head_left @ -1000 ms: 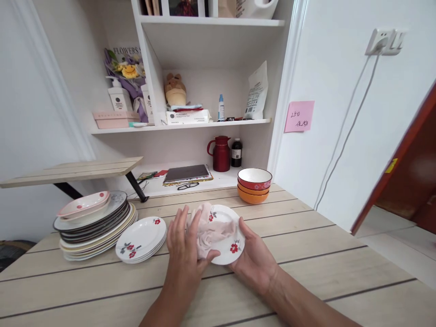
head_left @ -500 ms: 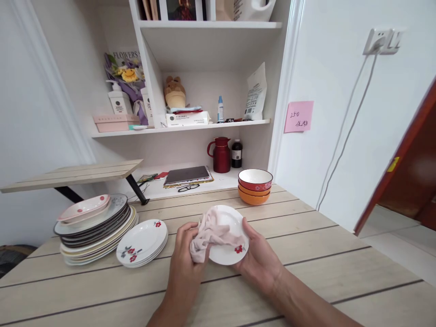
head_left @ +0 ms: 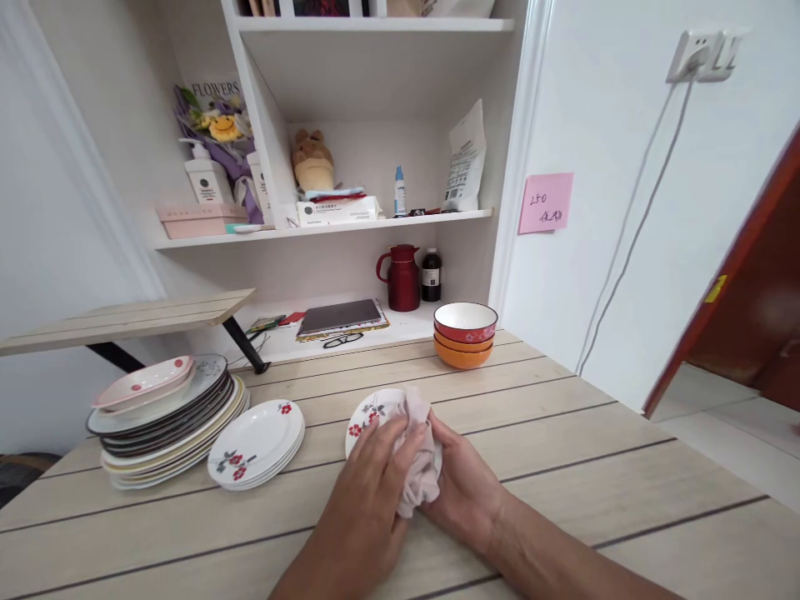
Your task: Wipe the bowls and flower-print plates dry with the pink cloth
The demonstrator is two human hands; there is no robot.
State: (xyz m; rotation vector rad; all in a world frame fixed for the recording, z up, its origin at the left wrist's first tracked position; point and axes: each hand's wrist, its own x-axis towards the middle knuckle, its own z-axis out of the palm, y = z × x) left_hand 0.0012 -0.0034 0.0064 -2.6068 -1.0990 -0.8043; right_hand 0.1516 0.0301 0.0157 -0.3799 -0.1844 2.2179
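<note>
Pale wood table (head_left: 562, 467), white shelves (head_left: 325, 225) behind, pink note (head_left: 545, 202) on wall

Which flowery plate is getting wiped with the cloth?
The single plate between the hands, half covered by the pink cloth. The other flowery plates sit stacked to its left, untouched.

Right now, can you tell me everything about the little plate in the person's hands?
The small plate is round, white and glossy, like ceramic or melamine, with red flowers and grey leaves painted near its rim. It is tilted, just above the wooden table. A crumpled pale pink cloth covers most of it, so only the left part shows. The left hand presses the cloth against it, and the right hand holds it from the right side.
</note>
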